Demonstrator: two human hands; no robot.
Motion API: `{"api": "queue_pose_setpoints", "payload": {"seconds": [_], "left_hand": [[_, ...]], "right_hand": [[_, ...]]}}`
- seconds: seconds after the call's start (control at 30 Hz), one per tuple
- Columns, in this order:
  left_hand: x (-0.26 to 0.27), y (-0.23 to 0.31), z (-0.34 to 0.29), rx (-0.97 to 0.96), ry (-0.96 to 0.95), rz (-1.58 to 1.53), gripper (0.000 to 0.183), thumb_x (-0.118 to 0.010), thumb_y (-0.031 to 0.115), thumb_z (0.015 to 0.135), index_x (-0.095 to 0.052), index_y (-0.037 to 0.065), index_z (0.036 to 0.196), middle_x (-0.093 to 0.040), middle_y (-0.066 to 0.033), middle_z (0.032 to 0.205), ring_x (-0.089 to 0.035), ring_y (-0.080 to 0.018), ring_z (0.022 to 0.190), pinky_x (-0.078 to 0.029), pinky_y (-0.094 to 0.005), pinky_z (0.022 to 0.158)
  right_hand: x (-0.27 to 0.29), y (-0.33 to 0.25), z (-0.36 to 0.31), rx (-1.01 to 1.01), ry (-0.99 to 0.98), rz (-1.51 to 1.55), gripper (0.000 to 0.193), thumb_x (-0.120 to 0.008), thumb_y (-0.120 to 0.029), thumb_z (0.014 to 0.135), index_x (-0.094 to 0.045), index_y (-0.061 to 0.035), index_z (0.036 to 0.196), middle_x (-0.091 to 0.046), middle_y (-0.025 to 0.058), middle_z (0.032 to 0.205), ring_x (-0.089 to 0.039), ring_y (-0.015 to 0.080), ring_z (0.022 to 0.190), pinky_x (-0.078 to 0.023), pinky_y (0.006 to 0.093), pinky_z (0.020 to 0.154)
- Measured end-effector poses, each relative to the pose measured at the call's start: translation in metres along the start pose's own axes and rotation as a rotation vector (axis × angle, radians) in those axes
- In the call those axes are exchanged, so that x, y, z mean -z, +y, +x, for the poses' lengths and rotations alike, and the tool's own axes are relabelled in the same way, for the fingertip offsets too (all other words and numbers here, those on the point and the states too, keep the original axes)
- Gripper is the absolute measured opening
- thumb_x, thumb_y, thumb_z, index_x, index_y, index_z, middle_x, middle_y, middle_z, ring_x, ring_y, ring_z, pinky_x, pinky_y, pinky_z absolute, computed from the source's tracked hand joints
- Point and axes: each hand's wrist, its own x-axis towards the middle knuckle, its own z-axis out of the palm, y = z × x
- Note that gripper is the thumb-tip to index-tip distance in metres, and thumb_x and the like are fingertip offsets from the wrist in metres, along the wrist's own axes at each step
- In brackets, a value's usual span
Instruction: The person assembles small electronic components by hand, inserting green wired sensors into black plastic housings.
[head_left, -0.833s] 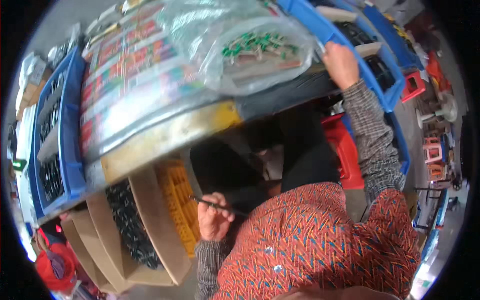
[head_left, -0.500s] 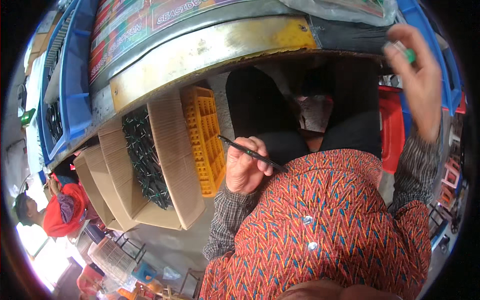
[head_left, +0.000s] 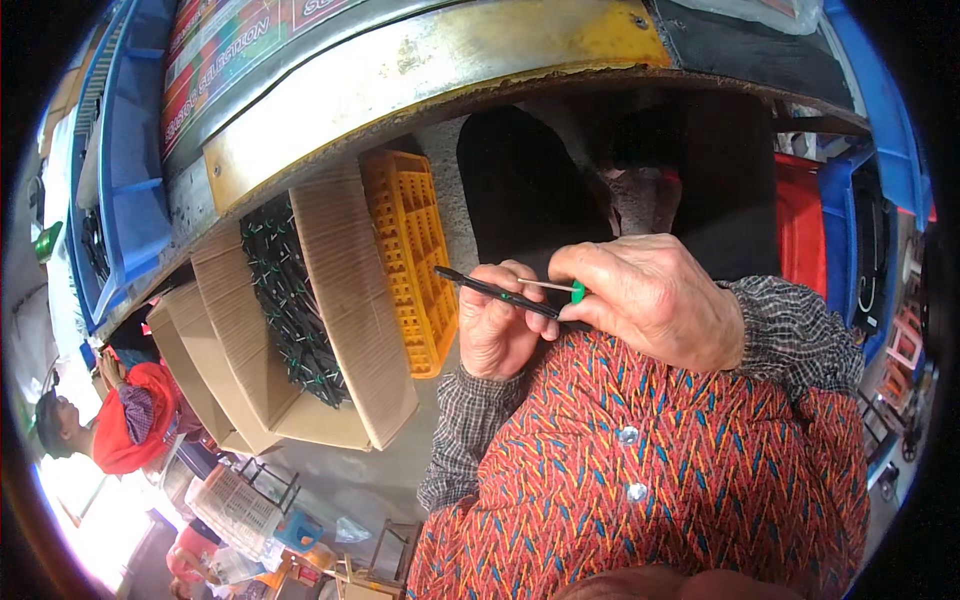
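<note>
My left hand (head_left: 494, 325) is closed around a slim black pen-like stick (head_left: 480, 287), held slantwise in front of my patterned red apron. Right beside it, my right hand (head_left: 655, 300) pinches a small thin pale rod with a green end (head_left: 577, 291). The rod lies just above the stick, and its thin tip reaches the left fingers. Fingertips of both hands meet near the stick's lower end. Whether the rod touches the stick I cannot tell.
Left of my legs stands an open cardboard box (head_left: 345, 300) holding many black sticks (head_left: 285, 300) with green and pale bits. A yellow plastic crate (head_left: 410, 270) is beside it. The metal-edged table (head_left: 400, 75) runs across the front. Blue bins (head_left: 130, 200) flank it. A person (head_left: 135, 420) sits far left.
My right hand has come down from the table's right edge to the left hand, bringing the green-ended rod. The left hand keeps hold of the black stick, nearly in place.
</note>
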Motion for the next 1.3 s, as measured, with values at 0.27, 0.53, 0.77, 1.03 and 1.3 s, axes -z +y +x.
{"api": "queue_pose_setpoints", "payload": {"seconds": [0.27,0.53,0.77,1.03,1.3], "left_hand": [[0.002,0.001,0.001,-0.046,0.031,0.074,0.02,-0.065,0.015,0.087,-0.058,0.002,0.101,-0.054,-0.0145,0.087,-0.058,-0.0194,0.067,-0.053,-0.0317,0.059],[0.003,0.001,0.003,-0.071,0.018,0.139,0.017,-0.064,0.011,0.087,-0.059,0.001,0.1,-0.055,-0.0139,0.086,-0.058,-0.0195,0.068,-0.052,-0.0318,0.062],[0.002,0.001,0.003,-0.095,0.022,0.186,0.016,-0.063,0.008,0.087,-0.059,0.0,0.1,-0.056,-0.0147,0.087,-0.059,-0.0206,0.069,-0.053,-0.0325,0.063],[0.003,0.01,0.006,-0.139,-0.038,0.363,0.012,-0.062,0.002,0.086,-0.061,-0.002,0.097,-0.059,-0.0176,0.087,-0.062,-0.0229,0.069,-0.054,-0.0341,0.063],[0.003,0.007,0.003,-0.156,0.011,0.331,0.013,-0.062,0.0,0.085,-0.062,-0.002,0.098,-0.06,-0.0181,0.087,-0.062,-0.023,0.067,-0.054,-0.0339,0.061]], "right_hand": [[-0.006,0.002,-0.002,0.006,-0.097,-0.096,0.021,-0.072,-0.015,0.073,-0.06,-0.0036,0.085,-0.055,0.0078,0.07,-0.059,0.0252,0.062,-0.045,0.0356,0.054],[-0.007,0.004,-0.002,-0.022,-0.08,-0.076,0.015,-0.068,-0.015,0.077,-0.056,-0.0052,0.077,-0.053,0.0106,0.064,-0.058,0.0304,0.059,-0.046,0.04,0.052],[-0.009,0.005,-0.006,-0.058,-0.072,-0.023,0.015,-0.067,-0.015,0.078,-0.057,-0.0039,0.077,-0.054,0.0117,0.066,-0.059,0.0321,0.06,-0.046,0.0403,0.053],[-0.012,0.007,-0.005,-0.11,-0.093,0.119,0.013,-0.067,-0.012,0.078,-0.059,-0.0016,0.076,-0.058,0.0153,0.068,-0.06,0.035,0.063,-0.047,0.0417,0.055],[-0.011,0.004,-0.003,-0.176,-0.128,0.177,0.016,-0.066,-0.014,0.079,-0.06,0.0005,0.076,-0.058,0.0178,0.067,-0.059,0.0372,0.062,-0.047,0.0429,0.056]]}}
